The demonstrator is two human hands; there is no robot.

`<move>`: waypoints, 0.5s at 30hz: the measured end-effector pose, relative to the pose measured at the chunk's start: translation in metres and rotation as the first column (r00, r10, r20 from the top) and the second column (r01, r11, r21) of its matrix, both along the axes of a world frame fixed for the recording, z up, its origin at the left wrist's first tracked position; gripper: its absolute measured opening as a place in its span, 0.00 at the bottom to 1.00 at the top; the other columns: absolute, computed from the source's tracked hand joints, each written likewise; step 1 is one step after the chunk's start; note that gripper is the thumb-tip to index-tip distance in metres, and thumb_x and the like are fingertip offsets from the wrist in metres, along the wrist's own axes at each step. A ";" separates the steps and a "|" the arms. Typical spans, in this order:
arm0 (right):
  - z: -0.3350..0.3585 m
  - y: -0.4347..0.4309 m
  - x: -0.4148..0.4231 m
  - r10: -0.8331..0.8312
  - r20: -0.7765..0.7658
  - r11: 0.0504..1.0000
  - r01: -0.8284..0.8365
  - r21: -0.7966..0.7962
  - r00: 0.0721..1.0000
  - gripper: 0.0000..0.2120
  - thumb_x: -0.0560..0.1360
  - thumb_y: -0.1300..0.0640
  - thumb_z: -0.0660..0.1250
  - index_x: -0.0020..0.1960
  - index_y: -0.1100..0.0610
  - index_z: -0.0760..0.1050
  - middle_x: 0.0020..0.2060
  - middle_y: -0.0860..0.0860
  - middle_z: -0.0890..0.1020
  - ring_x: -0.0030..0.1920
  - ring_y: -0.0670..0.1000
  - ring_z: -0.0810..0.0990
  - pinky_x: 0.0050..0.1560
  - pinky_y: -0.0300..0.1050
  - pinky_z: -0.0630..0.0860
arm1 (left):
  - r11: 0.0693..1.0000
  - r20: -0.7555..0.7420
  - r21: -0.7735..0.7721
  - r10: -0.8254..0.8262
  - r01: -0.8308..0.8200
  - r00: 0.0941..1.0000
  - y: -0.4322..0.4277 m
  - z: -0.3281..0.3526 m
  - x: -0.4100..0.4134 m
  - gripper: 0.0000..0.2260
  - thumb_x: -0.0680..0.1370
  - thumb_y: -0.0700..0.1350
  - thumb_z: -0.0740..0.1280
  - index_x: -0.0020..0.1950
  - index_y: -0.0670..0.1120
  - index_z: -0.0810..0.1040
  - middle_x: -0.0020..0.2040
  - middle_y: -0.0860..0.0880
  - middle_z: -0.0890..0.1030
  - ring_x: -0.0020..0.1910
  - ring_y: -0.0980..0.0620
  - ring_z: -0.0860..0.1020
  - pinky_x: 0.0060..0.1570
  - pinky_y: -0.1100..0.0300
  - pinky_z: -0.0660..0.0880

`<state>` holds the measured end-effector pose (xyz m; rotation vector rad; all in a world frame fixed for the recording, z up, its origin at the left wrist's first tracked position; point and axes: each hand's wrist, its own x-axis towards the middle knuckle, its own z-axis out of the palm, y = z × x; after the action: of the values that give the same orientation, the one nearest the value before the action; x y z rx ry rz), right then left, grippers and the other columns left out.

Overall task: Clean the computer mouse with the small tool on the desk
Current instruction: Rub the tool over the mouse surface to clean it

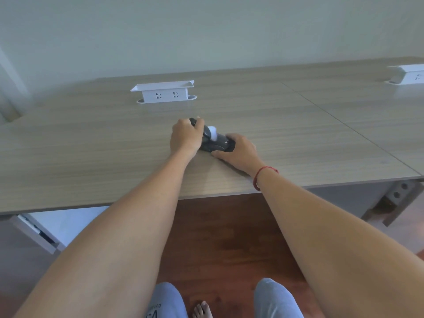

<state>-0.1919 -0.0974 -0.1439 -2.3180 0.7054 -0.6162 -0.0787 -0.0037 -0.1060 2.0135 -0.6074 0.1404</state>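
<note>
A wide wooden desk [91, 145] fills the view, with a white socket box [164, 92] raised near its far edge and a second one [408, 75] at the far right. Both forearms are stretched out over the near edge to the middle of the desk. The dark computer mouse [218, 145] lies flat on the desk there, between the two hands. It is steadied by the right hand [241, 152], whose fingers are closed around its near and right sides; a red thread bracelet [260, 175] is worn on that wrist. The left hand [185, 138] is clamped on the small tool [205, 129], a dark handle with a pale rounded tip [212, 131], which is held slanted so that the tip rests on or just above the top of the mouse; contact cannot be confirmed. The cleaning step itself is judged to be in hand. The next move calls for short strokes of the tip across the mouse's surface while the mouse is kept pinned against sliding.
</note>
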 end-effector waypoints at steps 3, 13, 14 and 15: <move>0.000 0.001 0.001 -0.024 -0.008 0.999 0.024 0.033 1.000 0.30 0.66 0.42 0.74 0.63 0.55 0.72 0.56 0.52 0.81 0.59 0.55 0.77 0.65 0.53 0.70 | 0.992 -0.015 -0.035 -0.124 0.123 0.992 -0.001 0.008 -0.004 0.22 0.78 0.50 0.63 0.25 0.47 0.65 0.26 0.50 0.69 0.27 0.49 0.67 0.28 0.59 0.65; 0.000 0.002 0.000 -0.040 0.011 0.995 0.039 0.087 0.999 0.41 0.65 0.42 0.75 0.71 0.58 0.64 0.63 0.52 0.78 0.65 0.56 0.74 0.67 0.55 0.69 | 0.999 0.000 -0.003 -0.040 0.040 0.999 0.016 -0.003 0.013 0.22 0.79 0.52 0.61 0.27 0.45 0.64 0.27 0.49 0.68 0.27 0.51 0.65 0.30 0.57 0.62; 0.000 0.002 0.000 -0.040 0.011 0.996 0.039 0.082 0.999 0.40 0.66 0.42 0.75 0.70 0.58 0.66 0.63 0.53 0.78 0.64 0.56 0.75 0.67 0.55 0.70 | 0.997 -0.017 -0.018 -0.074 0.074 0.997 0.021 -0.006 0.012 0.23 0.79 0.52 0.61 0.27 0.46 0.62 0.26 0.50 0.65 0.26 0.52 0.63 0.27 0.58 0.60; 0.000 0.002 0.000 -0.037 0.016 0.997 0.036 0.068 0.999 0.36 0.66 0.42 0.75 0.67 0.57 0.70 0.60 0.53 0.80 0.62 0.56 0.76 0.65 0.55 0.72 | 0.995 -0.045 -0.040 -0.091 0.089 0.995 0.025 -0.008 0.011 0.23 0.79 0.53 0.62 0.28 0.46 0.60 0.26 0.51 0.63 0.26 0.52 0.61 0.26 0.59 0.59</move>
<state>-0.1921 -0.0954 -0.1437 -2.2392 0.7506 -0.6181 -0.0673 0.0215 -0.1144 1.9438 -0.6595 0.0498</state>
